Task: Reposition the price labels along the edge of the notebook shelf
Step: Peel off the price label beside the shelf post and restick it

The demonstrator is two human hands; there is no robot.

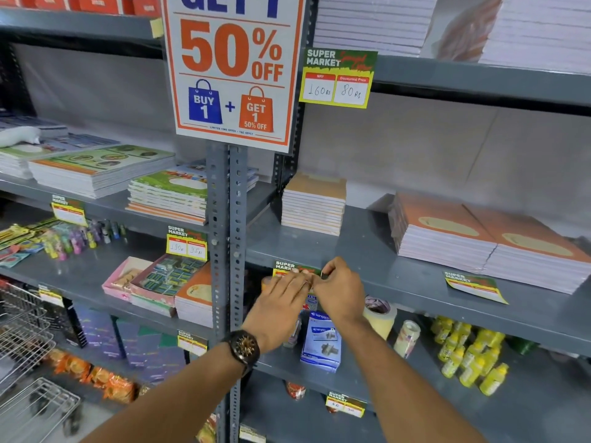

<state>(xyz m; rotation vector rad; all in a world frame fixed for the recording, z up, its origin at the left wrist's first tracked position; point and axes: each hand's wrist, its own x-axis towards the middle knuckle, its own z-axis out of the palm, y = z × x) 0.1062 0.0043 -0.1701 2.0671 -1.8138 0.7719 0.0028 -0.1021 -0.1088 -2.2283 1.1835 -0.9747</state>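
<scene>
A green and yellow price label (289, 266) hangs on the front edge of the grey notebook shelf (412, 282). My left hand (281, 298), with a watch on its wrist, lies flat over the label's lower part. My right hand (340, 287) pinches the label's right end against the edge; a small dark thing shows at its fingertips. A second label (473, 286) lies loose and tilted on the shelf edge further right, below the orange notebook stacks (486, 238). A third label (337, 79) hangs from the shelf above.
A big 50% off poster (233, 68) hangs on the perforated upright (227, 238). A tan notebook stack (315, 203) sits behind my hands. Tape rolls (380, 316), a blue packet (321, 343) and yellow bottles (470, 353) fill the shelf below. A wire basket (22, 343) stands at lower left.
</scene>
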